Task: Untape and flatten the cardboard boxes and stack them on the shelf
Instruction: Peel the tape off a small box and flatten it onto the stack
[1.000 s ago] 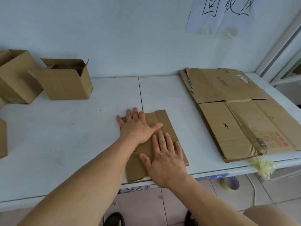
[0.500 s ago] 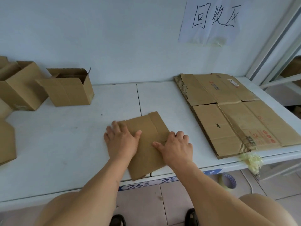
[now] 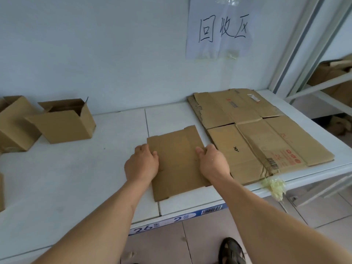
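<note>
A small flattened cardboard box point(image 3: 177, 162) lies on the white shelf point(image 3: 80, 178) in front of me. My left hand point(image 3: 142, 164) grips its left edge, fingers curled around it. My right hand point(image 3: 213, 162) grips its right edge the same way. Immediately to the right lies a stack of large flattened boxes point(image 3: 262, 134), its near left corner touching the small box. An open, still-formed box point(image 3: 64, 121) stands at the back left, with another formed box point(image 3: 14, 122) beside it.
A paper sign point(image 3: 221, 29) with handwritten characters is taped to the wall. A wad of pulled-off tape point(image 3: 273, 186) hangs off the shelf's front edge at the right. Cardboard edges point(image 3: 1, 191) show at the far left. Another shelf frame point(image 3: 323, 82) stands at the right.
My hands went from pressing flat on the small box to gripping its two side edges. The box has shifted right and back, closer to the large flattened stack.
</note>
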### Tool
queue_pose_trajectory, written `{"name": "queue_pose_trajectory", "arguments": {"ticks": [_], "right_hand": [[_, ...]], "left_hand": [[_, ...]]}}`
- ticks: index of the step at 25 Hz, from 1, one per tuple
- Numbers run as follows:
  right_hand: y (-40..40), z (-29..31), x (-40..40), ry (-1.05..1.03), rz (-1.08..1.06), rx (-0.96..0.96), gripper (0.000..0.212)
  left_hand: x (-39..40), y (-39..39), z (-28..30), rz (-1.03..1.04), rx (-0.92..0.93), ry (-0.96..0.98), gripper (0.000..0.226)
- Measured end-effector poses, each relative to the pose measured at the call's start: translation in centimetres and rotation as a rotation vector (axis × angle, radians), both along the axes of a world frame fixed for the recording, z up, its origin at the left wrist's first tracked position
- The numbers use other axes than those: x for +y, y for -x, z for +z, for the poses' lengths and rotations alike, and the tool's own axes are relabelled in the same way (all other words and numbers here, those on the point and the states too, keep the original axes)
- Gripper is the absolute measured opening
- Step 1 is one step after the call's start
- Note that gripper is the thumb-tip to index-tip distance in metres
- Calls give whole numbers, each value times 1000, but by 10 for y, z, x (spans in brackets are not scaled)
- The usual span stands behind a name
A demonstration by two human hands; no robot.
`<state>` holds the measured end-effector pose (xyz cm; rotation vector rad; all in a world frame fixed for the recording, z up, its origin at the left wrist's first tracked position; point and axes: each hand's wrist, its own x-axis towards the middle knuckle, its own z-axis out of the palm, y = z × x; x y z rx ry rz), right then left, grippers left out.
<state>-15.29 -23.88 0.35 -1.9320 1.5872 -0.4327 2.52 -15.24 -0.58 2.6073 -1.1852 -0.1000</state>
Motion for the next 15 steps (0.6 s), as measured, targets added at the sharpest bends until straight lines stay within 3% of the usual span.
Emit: {"name": "queue_pose_trajectory", "arguments": {"ticks": [5, 9, 15], "right_hand": [[39, 36, -92, 112, -69, -56, 40], [81, 43, -175, 139, -115, -76, 35], [125, 12, -281, 190, -167, 58, 39]], "left_hand": [[-86, 37, 50, -340, -317, 62, 33], [-174, 79, 60, -432, -349, 104, 30], [-269, 101, 26, -460, -359, 134, 27]]}}
